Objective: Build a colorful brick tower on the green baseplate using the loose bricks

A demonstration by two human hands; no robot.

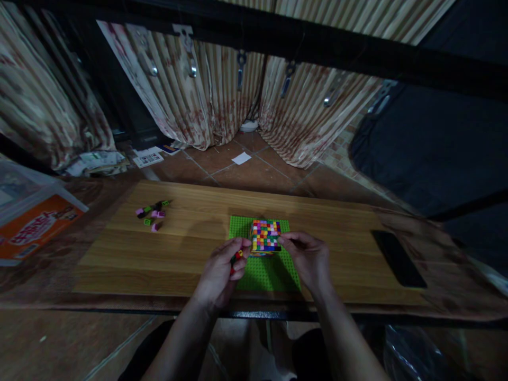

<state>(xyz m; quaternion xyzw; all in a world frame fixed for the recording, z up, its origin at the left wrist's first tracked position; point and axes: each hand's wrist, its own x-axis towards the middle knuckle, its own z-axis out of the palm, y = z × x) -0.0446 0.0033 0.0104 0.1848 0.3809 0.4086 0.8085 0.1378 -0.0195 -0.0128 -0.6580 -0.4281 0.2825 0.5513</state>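
Observation:
A block built of many small coloured bricks [265, 235] stands on a green studded baseplate [254, 278] near the front of the board. At its left side is my left hand [224, 267], fingers curled round a few small toy bricks [237, 256], red and yellow among them. My right hand [307, 256] is at the block's right edge, thumb and forefinger pinched together there. Whether a brick sits between those fingertips is too small to make out.
Loose pink, green and dark bricks [154, 213] lie on the left of the wooden board [190, 254]. A black phone [398, 258] rests at the right. Far left stands a clear plastic box with an orange label [42, 225]. A dark bar with metal hooks [242, 69] crosses above.

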